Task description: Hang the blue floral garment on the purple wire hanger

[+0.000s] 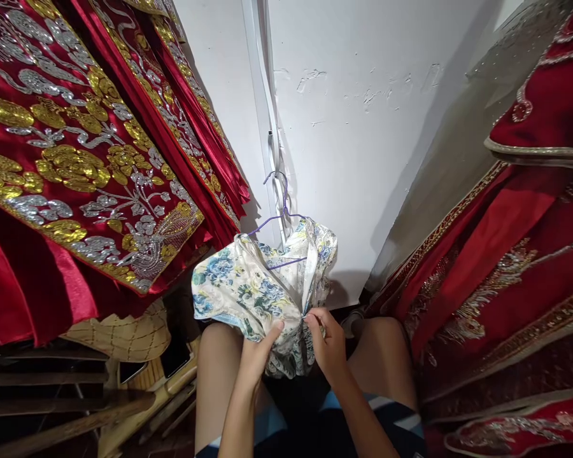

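Note:
A white floral garment (260, 286) with blue and yellow flowers hangs on a purple wire hanger (285, 203) above my knees. The garment's front is parted at the neck, and a light strip, perhaps a zipper or placket, runs down the opening edge. My left hand (259, 353) grips the cloth low on the front, thumb on top and fingers hidden beneath. With thumb and forefinger, my right hand (327, 337) pinches a tiny light piece at the bottom of the opening. Whether that piece is a zipper pull or just the edge, I cannot make out.
Red embroidered gowns (90, 152) with gold and silver sequins hang at the left, and more red beaded dresses (496, 273) at the right. A white wall (353, 127) stands ahead, with a pale strap (270, 95) down it. A wooden chair (138, 407) is at lower left.

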A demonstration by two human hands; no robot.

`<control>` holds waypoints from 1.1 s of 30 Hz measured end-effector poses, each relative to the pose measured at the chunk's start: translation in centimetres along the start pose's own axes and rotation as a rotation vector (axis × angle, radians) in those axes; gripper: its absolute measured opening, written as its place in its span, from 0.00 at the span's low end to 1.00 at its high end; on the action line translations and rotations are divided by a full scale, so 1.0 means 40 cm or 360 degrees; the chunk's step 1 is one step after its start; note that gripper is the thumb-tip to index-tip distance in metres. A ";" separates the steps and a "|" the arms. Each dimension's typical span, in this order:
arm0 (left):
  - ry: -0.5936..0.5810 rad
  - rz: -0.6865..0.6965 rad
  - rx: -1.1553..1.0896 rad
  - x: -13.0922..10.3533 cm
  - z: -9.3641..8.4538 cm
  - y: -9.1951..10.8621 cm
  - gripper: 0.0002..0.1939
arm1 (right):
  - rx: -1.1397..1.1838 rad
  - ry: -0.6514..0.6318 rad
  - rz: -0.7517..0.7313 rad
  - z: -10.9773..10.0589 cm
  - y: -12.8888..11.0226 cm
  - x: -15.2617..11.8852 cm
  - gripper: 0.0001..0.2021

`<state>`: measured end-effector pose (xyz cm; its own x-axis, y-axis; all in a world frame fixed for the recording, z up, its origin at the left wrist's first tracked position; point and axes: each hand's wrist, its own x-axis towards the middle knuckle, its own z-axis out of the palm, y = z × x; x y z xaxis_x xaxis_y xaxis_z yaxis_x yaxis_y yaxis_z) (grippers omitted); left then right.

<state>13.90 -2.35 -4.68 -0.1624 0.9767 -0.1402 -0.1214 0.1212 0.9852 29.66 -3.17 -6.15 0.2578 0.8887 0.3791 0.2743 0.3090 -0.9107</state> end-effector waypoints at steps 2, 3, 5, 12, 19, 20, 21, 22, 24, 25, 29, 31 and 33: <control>0.0308 0.0150 0.0070 -0.007 -0.011 -0.004 0.35 | -0.0012 -0.0052 -0.0092 -0.007 -0.017 0.018 0.10; 0.0524 0.0270 0.0119 -0.015 -0.014 -0.007 0.35 | -0.0014 -0.0075 -0.0130 -0.010 -0.026 0.027 0.10; 0.0947 0.0606 0.0239 -0.038 -0.013 -0.016 0.35 | -0.0010 -0.0114 -0.0195 -0.014 -0.043 0.042 0.09; 0.0174 0.0848 0.0514 -0.080 0.062 -0.051 0.11 | 0.0034 -0.0262 -0.0316 0.014 -0.068 0.022 0.09; -0.0088 0.0901 0.0681 -0.060 0.080 -0.033 0.06 | -0.0146 -0.0247 -0.0509 -0.001 -0.077 0.081 0.10; -0.0100 0.0909 0.0744 -0.061 0.075 -0.033 0.06 | -0.0180 -0.0216 -0.0576 -0.006 -0.085 0.110 0.10; -0.0110 0.0909 0.0806 -0.062 0.070 -0.034 0.07 | -0.0223 -0.0184 -0.0640 -0.010 -0.096 0.144 0.10; -0.0118 0.0904 0.0861 -0.064 0.065 -0.036 0.07 | -0.0268 -0.0154 -0.0704 -0.013 -0.108 0.180 0.10; -0.0130 0.0891 0.0930 -0.065 0.057 -0.041 0.07 | -0.0353 -0.0128 -0.0805 -0.012 -0.136 0.257 0.11; -0.0132 0.0887 0.0944 -0.065 0.054 -0.045 0.07 | -0.0368 -0.0130 -0.0861 -0.009 -0.149 0.294 0.11; -0.0153 0.0876 0.0961 -0.062 0.053 -0.073 0.07 | -0.0359 -0.0139 -0.0975 0.009 -0.201 0.411 0.09; -0.0216 0.0840 0.0968 -0.060 0.053 -0.090 0.07 | -0.0322 -0.0029 -0.0941 0.007 -0.228 0.442 0.08; -0.0294 0.0778 0.0939 -0.057 0.052 -0.099 0.08 | -0.0245 0.0118 -0.0905 -0.005 -0.256 0.451 0.08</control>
<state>16.78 -4.71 -8.05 0.1084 0.9508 0.2901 0.4700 -0.3061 0.8279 31.67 9.63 10.04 0.0937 0.5703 0.8161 0.5182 0.6720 -0.5291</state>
